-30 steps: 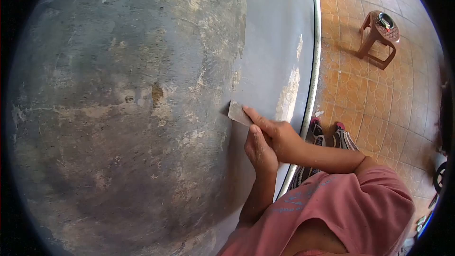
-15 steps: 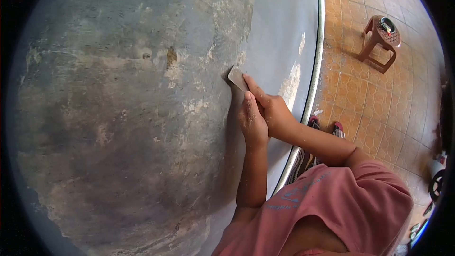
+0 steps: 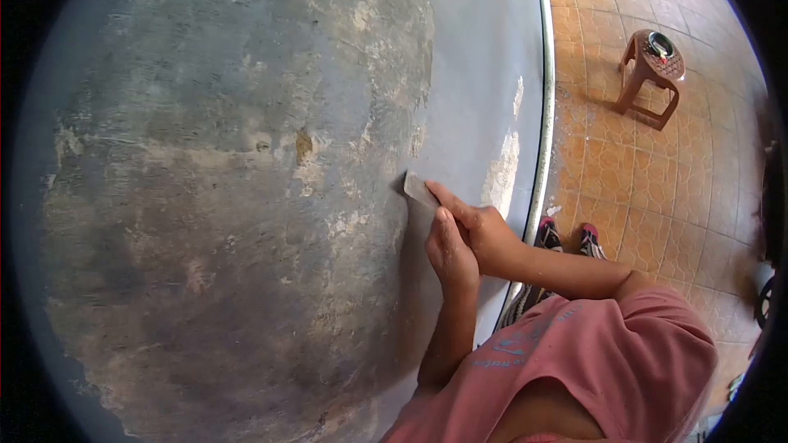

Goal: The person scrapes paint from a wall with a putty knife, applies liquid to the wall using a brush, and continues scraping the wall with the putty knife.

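Observation:
A scraper [image 3: 420,190] with a flat metal blade rests its edge against the wall [image 3: 246,262], whose paint is worn and patchy. My right hand [image 3: 495,239] grips its handle, the index finger stretched along the blade. My left hand [image 3: 451,253] is closed around the handle too, pressed against the right hand with its thumb up. Pale dust and crumbs cling to the left hand. The handle is mostly hidden by my fingers. Bare whitish patches [image 3: 502,171] show in the smooth grey-blue paint to the right of the blade.
A pale pipe [image 3: 547,57] runs along the foot of the wall. On the orange tiled floor [image 3: 603,164] stands a brown plastic stool [image 3: 652,74] with a dark round dish [image 3: 660,44] on it. Debris lies along the wall base, near my feet [image 3: 589,239].
Both hands and the scraper sit lower and slightly to the right in the view, and lower against the wall marks. The view itself has shifted a little. The grip looks the same.

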`<state>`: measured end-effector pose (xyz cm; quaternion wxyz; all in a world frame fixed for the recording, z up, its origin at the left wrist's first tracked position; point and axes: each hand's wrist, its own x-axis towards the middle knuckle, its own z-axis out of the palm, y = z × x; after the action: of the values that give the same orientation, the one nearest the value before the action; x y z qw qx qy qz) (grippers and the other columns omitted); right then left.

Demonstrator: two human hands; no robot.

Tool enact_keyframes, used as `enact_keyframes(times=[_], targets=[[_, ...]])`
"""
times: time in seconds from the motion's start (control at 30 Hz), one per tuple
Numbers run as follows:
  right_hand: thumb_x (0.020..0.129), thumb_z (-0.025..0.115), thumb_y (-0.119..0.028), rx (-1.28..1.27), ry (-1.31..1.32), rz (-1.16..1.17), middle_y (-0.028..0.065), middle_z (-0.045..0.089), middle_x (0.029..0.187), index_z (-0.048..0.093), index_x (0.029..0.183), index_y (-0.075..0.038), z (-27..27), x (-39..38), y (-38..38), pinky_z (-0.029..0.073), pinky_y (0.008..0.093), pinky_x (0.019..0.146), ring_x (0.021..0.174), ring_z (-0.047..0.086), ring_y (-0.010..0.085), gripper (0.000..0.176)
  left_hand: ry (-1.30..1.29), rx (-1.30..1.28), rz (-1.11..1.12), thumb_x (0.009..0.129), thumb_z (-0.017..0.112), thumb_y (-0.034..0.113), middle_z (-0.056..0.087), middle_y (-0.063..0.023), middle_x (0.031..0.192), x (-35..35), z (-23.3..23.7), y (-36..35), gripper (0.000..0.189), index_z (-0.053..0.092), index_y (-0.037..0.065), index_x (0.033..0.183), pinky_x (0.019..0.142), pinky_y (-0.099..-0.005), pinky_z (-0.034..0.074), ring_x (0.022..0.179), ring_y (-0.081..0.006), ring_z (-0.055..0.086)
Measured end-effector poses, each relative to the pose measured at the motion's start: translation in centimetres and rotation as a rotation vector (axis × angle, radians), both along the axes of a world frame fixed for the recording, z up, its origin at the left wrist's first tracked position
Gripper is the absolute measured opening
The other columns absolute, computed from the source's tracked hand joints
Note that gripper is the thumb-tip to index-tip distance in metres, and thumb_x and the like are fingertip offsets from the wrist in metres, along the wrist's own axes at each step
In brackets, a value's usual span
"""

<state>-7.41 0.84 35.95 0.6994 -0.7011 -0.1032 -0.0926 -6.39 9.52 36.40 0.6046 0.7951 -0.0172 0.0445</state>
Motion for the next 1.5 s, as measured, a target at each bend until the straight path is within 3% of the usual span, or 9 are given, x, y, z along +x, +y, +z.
enact_keyframes(times=[0.03, 0.07, 0.17, 0.47, 0.83, 0.87, 0.97, 1.03, 1.5], targets=[[0.088, 0.055, -0.016, 0.009, 0.075, 0.02, 0.0172, 0.056, 0.066, 0.03, 0.144, -0.011, 0.6, 0.2, -0.4, 0.048, 0.032, 0.06, 0.059, 0.059, 0.0192, 0.061, 0.089, -0.074, 0.036, 0.101, 0.038, 0.034, 0.057, -0.0061, 0.09, -0.8, 0.6, -0.3, 0.044, 0.057, -0.006, 0.099, 0.074, -0.0281, 0.045, 0.083, -0.0117, 0.052], [0.089, 0.055, -0.016, 0.021, 0.147, 0.041, 0.0177, 0.056, 0.066, 0.03, 0.144, -0.011, 1.3, 0.8, -0.9, 0.048, 0.0323, 0.06, 0.06, 0.06, 0.0203, 0.061, 0.149, -0.326, 0.024, 0.1, 0.036, 0.036, 0.046, -0.0123, 0.134, 0.3, 1.2, -1.4, 0.055, 0.034, -0.004, 0.139, 0.101, -0.0329, 0.036, 0.122, -0.0188, 0.046], [0.091, 0.053, -0.018, 0.016, 0.171, 0.026, 0.0191, 0.057, 0.066, 0.03, 0.144, -0.012, 1.7, 2.1, -1.5, 0.048, 0.0327, 0.06, 0.061, 0.063, 0.0227, 0.058, 0.18, -0.345, 0.005, 0.101, 0.038, 0.035, 0.057, -0.0058, 0.09, 1.7, 2.3, -2.2, 0.045, 0.056, -0.006, 0.099, 0.074, -0.0281, 0.045, 0.084, -0.012, 0.052], [0.092, 0.051, -0.017, 0.055, 0.25, 0.049, 0.019, 0.061, 0.073, 0.032, 0.143, -0.011, 1.1, 2.4, -1.5, 0.049, 0.031, 0.064, 0.07, 0.059, 0.0118, 0.055, 0.311, -0.255, -0.055, 0.1, 0.039, 0.033, 0.056, -0.0179, 0.122, 2.8, 1.4, -1.1, 0.051, 0.047, -0.008, 0.128, 0.09, -0.0287, 0.044, 0.109, -0.0192, 0.055], [0.086, 0.055, -0.015, 0.094, 0.158, 0.036, 0.0226, 0.062, 0.073, 0.031, 0.143, -0.011, 0.7, 2.7, -2.0, 0.049, 0.039, 0.059, 0.065, 0.065, 0.035, 0.061, 0.19, -0.181, -0.009, 0.099, 0.041, 0.04, 0.058, -0.0098, 0.107, 2.1, 0.7, -1.5, 0.051, 0.048, -0.005, 0.123, 0.084, -0.0296, 0.046, 0.097, -0.0168, 0.057], [0.089, 0.055, -0.016, 0.035, 0.171, 0.041, 0.0175, 0.057, 0.067, 0.035, 0.142, -0.014, 0.1, 1.9, -1.7, 0.049, 0.0307, 0.06, 0.061, 0.062, 0.0203, 0.057, 0.128, -0.196, 0.083, 0.101, 0.039, 0.031, 0.058, -0.0047, 0.09, 0.6, 1.0, -2.1, 0.041, 0.058, -0.006, 0.098, 0.07, -0.0266, 0.044, 0.082, -0.0101, 0.051], [0.089, 0.056, -0.018, -0.001, 0.125, 0.041, 0.0172, 0.058, 0.068, 0.036, 0.141, -0.013, -0.4, 0.6, -1.1, 0.049, 0.0297, 0.062, 0.064, 0.063, 0.0206, 0.056, 0.173, -0.469, 0.22, 0.101, 0.039, 0.03, 0.056, -0.0034, 0.085, -0.7, 1.8, -3.5, 0.04, 0.057, -0.005, 0.092, 0.068, -0.0268, 0.043, 0.078, -0.0103, 0.049], [0.09, 0.054, -0.018, 0.083, 0.273, 0.1, 0.0164, 0.06, 0.069, 0.037, 0.141, -0.012, 0.0, 0.9, -1.7, 0.049, 0.0291, 0.063, 0.064, 0.063, 0.0216, 0.054, 0.142, 0.069, 0.021, 0.1, 0.039, 0.031, 0.06, -0.0082, 0.093, 0.0, -0.2, -1.0, 0.042, 0.058, -0.007, 0.1, 0.078, -0.0286, 0.046, 0.088, -0.014, 0.055], [0.09, 0.054, -0.018, 0.039, 0.206, 0.065, 0.0169, 0.06, 0.068, 0.032, 0.144, -0.015, -0.4, 1.4, -1.4, 0.049, 0.033, 0.063, 0.062, 0.058, 0.0154, 0.058, 0.191, -0.277, 0.04, 0.099, 0.041, 0.037, 0.059, -0.0074, 0.102, 0.6, -0.1, -1.2, 0.048, 0.052, -0.004, 0.122, 0.083, -0.0277, 0.046, 0.094, -0.0143, 0.057]])
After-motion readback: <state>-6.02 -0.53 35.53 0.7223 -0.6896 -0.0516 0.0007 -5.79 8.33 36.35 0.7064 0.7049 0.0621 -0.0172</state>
